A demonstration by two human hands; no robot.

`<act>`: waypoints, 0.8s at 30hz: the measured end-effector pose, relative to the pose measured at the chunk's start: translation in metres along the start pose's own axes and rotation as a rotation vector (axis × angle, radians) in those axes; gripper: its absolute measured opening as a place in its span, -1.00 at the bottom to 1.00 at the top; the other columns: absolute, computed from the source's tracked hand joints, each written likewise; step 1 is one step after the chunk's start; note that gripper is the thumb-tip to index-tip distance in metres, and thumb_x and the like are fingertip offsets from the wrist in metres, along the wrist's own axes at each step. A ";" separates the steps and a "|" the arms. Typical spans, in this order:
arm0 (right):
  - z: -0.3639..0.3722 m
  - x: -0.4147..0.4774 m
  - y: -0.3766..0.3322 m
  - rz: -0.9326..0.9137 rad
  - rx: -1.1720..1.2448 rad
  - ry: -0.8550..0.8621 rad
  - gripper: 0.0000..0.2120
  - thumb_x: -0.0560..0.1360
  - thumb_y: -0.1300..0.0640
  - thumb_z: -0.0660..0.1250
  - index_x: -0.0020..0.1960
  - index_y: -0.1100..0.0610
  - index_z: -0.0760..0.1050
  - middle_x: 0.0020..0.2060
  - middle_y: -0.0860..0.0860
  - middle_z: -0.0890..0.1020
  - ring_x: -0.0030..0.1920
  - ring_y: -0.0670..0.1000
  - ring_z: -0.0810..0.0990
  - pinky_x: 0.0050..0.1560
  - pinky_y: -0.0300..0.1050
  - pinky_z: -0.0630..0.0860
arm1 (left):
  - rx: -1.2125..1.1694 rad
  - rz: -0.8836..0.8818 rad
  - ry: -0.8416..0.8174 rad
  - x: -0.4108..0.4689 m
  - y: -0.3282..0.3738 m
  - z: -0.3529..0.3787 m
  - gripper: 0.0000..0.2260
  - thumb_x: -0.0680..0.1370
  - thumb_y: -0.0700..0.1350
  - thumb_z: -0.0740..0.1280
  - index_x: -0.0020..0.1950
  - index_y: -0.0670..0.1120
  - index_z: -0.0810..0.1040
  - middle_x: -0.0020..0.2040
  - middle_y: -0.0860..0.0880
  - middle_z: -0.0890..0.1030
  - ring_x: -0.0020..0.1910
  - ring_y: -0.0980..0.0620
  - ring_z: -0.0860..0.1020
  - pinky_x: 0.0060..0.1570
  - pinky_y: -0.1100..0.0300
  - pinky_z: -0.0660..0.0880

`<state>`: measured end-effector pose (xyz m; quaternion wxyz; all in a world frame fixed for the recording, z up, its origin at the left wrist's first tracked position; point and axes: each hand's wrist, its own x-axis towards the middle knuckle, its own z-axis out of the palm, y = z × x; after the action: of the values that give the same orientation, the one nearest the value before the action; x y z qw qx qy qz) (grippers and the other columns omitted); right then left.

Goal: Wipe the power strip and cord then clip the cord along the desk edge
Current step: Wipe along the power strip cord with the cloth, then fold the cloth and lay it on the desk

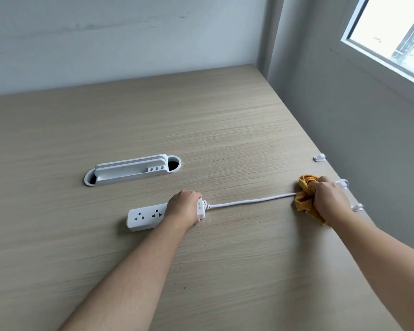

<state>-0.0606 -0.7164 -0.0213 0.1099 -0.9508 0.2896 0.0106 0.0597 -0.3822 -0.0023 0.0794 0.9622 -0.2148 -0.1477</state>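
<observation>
Wood-grain desk [225,130] fills the head view, running out to a grey wall on your right. Your left hand [184,206] presses down over the cord end of the power strip [145,217], fingers curled on it. From the strip, the cord [251,201] runs straight right into the yellow cloth [305,199] your right hand [330,199] has fisted around it. That hand sits nearest the three clips [342,183] along the desk edge beyond the cloth.
</observation>
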 end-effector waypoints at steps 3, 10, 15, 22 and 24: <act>0.001 -0.009 -0.009 0.011 0.061 0.039 -0.89 0.41 0.26 0.30 -0.08 0.21 0.55 -0.03 0.16 0.49 0.00 0.20 0.49 -0.11 -0.13 0.31 | -0.011 -0.009 -0.002 0.000 0.001 0.002 -0.49 0.27 -0.20 0.55 0.19 -0.02 0.55 0.06 -0.03 0.64 0.04 -0.07 0.57 -0.07 0.15 0.44; -0.017 -0.060 -0.085 -0.030 0.390 -0.065 -0.71 0.37 0.34 0.18 0.01 0.15 0.55 -0.15 0.09 0.51 -0.04 0.16 0.52 -0.12 -0.16 0.35 | 0.002 0.112 0.025 -0.032 0.017 -0.014 -0.17 0.30 0.06 0.53 0.48 0.00 0.21 0.42 0.01 0.32 0.37 -0.01 0.35 0.34 0.11 0.33; -0.025 -0.114 -0.127 -0.083 0.624 -0.231 -0.78 0.39 0.14 0.42 -0.05 0.02 0.42 -0.26 0.01 0.58 -0.31 -0.03 0.55 -0.46 -0.32 0.38 | -0.480 0.096 -0.126 -0.093 0.045 -0.015 -0.19 0.25 0.13 0.54 0.41 0.18 0.21 0.32 0.04 0.40 0.28 0.02 0.43 0.23 0.11 0.40; -0.010 -0.169 -0.137 -0.139 0.622 -0.357 -0.65 0.39 0.28 0.39 0.08 0.06 0.35 0.09 0.08 0.54 -0.10 0.08 0.60 -0.36 -0.14 0.57 | -0.877 -0.147 -0.009 -0.145 0.035 0.008 -0.65 0.39 -0.19 0.46 0.04 0.15 0.47 0.02 -0.01 0.60 -0.08 0.01 0.57 -0.04 0.11 0.56; -0.003 -0.181 -0.132 -0.210 0.534 -0.387 -0.63 0.38 0.26 0.43 0.10 0.05 0.38 0.12 0.06 0.51 -0.07 0.05 0.56 -0.16 -0.03 0.62 | -0.949 -0.189 0.002 -0.153 0.029 0.006 -0.68 0.41 -0.22 0.45 0.02 0.11 0.48 -0.01 -0.09 0.59 -0.08 -0.06 0.57 0.04 0.01 0.56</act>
<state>-0.1383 -0.5108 0.0237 0.4082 -0.8934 0.1567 0.1032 -0.0854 -0.3420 0.0367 0.4959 0.8353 -0.0353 -0.2349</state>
